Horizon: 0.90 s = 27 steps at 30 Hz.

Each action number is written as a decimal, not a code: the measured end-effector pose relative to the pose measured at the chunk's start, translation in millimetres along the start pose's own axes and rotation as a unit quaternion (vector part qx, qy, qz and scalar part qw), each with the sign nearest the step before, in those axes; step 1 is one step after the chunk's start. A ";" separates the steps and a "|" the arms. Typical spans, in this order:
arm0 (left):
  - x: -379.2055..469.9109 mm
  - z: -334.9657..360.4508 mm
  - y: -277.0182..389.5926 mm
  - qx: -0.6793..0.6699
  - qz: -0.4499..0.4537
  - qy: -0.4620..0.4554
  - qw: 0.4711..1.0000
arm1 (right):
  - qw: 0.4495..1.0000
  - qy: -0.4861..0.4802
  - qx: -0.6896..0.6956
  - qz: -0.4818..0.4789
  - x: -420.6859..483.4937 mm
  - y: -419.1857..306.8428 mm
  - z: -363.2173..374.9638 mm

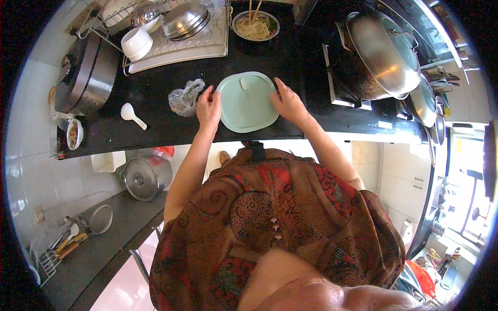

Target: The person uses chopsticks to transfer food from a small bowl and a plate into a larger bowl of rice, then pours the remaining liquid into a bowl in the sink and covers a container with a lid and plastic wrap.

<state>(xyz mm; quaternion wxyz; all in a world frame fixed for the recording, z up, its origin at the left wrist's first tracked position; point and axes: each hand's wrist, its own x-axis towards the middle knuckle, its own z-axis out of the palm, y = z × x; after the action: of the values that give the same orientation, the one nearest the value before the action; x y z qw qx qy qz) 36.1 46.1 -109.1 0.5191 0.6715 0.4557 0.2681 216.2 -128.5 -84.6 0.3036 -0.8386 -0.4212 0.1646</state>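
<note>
A pale green container lid (249, 107) with a small white vent tab lies on the black countertop (155, 91) in front of me; whatever is under it is hidden. My left hand (209, 109) is at its left edge and my right hand (290, 103) at its right edge, both with fingers against the rim. Just left of my left hand sits a crumpled clear plastic bag (186, 98). Farther left lies a white spoon (133, 116). Behind the lid stands a metal bowl of noodles (255, 26) with chopsticks (255, 11) in it.
A dish rack (179, 54) with bowls (137, 43) stands at the back left, a large metal cooker (87, 74) at the left. A big metal wok with a lid (381, 58) sits on the stove at the right. A small bowl of food (74, 134) is near the counter's left end.
</note>
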 end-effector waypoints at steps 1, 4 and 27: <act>0.6 3.2 -1.2 -0.001 -0.001 -0.001 1.000 | 0.999 0.005 -0.022 0.024 6.9 -1.6 1.5; 13.8 14.7 -11.3 0.018 0.053 0.051 0.997 | 0.996 0.080 -0.032 0.009 29.8 -3.5 20.0; 10.4 24.2 -10.3 -0.034 0.078 0.090 0.992 | 0.980 0.132 0.140 0.052 37.0 16.1 47.1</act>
<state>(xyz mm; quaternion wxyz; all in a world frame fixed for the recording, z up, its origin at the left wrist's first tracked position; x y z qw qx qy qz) 57.4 44.9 -127.7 0.4766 0.6601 0.4370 0.3824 222.8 -88.6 -131.7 0.4616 -0.8233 -0.3058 0.1250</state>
